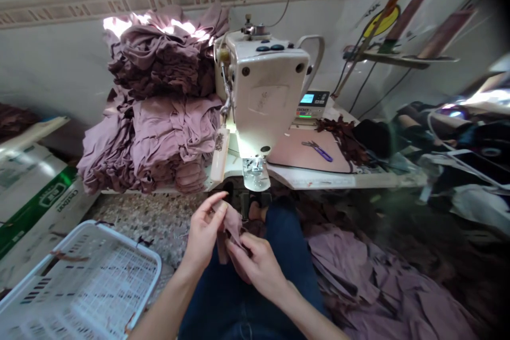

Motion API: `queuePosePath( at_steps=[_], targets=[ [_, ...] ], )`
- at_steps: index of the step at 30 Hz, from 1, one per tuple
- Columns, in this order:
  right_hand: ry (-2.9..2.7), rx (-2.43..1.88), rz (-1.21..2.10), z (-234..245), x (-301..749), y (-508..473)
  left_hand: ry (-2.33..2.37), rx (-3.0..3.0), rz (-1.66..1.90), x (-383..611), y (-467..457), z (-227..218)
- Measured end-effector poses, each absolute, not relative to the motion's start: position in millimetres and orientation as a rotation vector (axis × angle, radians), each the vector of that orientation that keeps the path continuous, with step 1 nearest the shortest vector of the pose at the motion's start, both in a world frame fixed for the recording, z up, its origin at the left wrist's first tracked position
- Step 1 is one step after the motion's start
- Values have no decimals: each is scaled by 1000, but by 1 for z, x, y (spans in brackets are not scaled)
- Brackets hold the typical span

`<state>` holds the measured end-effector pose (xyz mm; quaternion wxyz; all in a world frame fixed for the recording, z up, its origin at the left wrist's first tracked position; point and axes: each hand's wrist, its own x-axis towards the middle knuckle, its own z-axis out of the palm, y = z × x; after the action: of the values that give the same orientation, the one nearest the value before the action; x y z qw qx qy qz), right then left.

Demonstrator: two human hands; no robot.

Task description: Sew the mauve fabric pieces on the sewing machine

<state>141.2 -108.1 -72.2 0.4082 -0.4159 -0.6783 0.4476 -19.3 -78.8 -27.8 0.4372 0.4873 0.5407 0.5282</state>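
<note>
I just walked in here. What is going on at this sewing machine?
A person sits at a white industrial sewing machine, holding a small piece of mauve fabric in the fingers of the left hand and the right hand. Folded stacks of mauve fabric stand beside the machine. A loose pile of mauve fabric lies low on the right, and a white plastic basket sits low on the left.

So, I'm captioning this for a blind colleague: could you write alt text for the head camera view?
A person's left hand and right hand hold a small piece of mauve fabric over their jeans, in front of a white sewing machine. Stacked mauve cloth stands beside the machine, and a white plastic basket sits at lower left.
</note>
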Motion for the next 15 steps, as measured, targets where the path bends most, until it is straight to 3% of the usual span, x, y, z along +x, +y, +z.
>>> queuePosePath(
  at_steps=[7,15],
  targets=[
    [-1960,-1081,1394,-36,209,-72,995,1569,689,-32,-74,-53],
    [-1816,-1135,1502,-37,250,-53,881,1661,619,-17,-66,-42]
  ],
)
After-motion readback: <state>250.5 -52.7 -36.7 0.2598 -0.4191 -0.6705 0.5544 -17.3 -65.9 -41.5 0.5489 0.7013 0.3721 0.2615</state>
